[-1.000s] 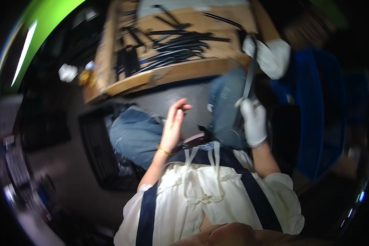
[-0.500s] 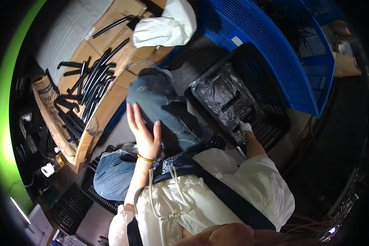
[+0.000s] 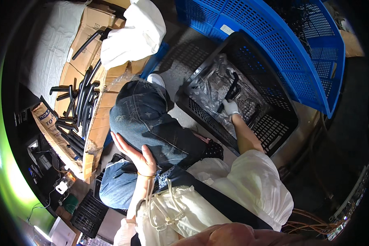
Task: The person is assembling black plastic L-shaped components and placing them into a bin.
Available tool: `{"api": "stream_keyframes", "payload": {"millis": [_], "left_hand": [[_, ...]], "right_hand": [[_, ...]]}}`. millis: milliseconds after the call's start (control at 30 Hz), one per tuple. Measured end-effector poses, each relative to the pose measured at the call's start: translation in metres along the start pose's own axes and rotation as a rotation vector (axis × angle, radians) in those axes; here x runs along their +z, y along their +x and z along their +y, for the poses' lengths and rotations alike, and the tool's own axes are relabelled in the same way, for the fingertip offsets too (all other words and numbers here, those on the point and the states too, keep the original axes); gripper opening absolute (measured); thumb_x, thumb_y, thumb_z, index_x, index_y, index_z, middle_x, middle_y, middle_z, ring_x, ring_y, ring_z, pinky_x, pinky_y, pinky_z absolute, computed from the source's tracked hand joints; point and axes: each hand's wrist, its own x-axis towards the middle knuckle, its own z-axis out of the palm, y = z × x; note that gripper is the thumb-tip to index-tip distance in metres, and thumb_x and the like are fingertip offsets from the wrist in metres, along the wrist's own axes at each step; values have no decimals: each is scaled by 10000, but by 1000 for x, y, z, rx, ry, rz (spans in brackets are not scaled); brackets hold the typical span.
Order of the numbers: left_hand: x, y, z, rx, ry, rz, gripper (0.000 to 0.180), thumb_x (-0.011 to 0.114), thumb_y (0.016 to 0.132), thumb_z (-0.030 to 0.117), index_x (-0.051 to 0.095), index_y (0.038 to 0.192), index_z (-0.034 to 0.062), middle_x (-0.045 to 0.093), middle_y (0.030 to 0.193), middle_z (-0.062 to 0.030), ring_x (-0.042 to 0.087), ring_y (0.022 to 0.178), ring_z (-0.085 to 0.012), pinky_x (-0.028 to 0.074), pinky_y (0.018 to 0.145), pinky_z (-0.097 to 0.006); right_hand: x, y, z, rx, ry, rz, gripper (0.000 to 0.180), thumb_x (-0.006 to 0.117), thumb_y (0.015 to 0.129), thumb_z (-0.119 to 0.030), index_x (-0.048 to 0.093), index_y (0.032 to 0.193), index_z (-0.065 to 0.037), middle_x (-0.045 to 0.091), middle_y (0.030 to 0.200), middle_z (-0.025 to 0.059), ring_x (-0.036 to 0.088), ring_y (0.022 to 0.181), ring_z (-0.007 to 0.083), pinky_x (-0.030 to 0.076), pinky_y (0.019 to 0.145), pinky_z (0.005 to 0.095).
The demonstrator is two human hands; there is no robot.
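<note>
in the black crate [image 3: 270, 84], right fingers [image 3: 226, 104] curl round a black part [image 3: 233, 89], left fingers [image 3: 121, 143] outstretched and empty.

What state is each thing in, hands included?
Right hand: gloved, at a black part, grip unclear
Left hand: bare, open, holding nothing
Black crate: open-topped, crinkled clear plastic inside
Blue crate: open-topped, dark contents
Cardboard tray: open-topped
Black bars in it: loosely heaped
White fabric: wrinkled

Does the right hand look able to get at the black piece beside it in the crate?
Most likely yes: the gloved right hand is inside the open-topped crate, right at the black piece, with nothing visible in between.
</note>
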Motion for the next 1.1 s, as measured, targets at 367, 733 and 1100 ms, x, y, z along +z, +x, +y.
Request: {"api": "stream_keyframes", "payload": {"millis": [367, 733, 1100], "left_hand": [[4, 0, -2, -56, -11, 1, 840, 452, 952, 441, 82, 1512, -64, 81, 1563, -318, 110, 1457, -453, 81, 1178, -530], [6, -2, -6, -39, -35, 20, 838, 460, 950, 445, 95, 1510, -61, 91, 1559, -323, 120, 1452, -456, 78, 1177, -532], [-1, -2, -10, -34, -150, 50, 746, 452, 969, 391, 166, 1511, -34, 152, 1550, -281, 172, 1441, -409, 144, 1170, -498]], "right_hand": [[72, 40, -62, 119, -257, -73, 562, 541, 864, -503, 703, 1059, -2, 663, 1065, 288, 627, 1068, 421, 490, 927, 458], [39, 26, -60, 130, -25, 188, 558, 511, 882, -460, 658, 1021, 60, 656, 982, 330, 637, 1003, 446, 492, 883, 493], [97, 90, 32, -209, -903, -218, 447, 432, 947, -334, 640, 1212, -41, 613, 1250, 205, 594, 1158, 385, 419, 1014, 501]]}}
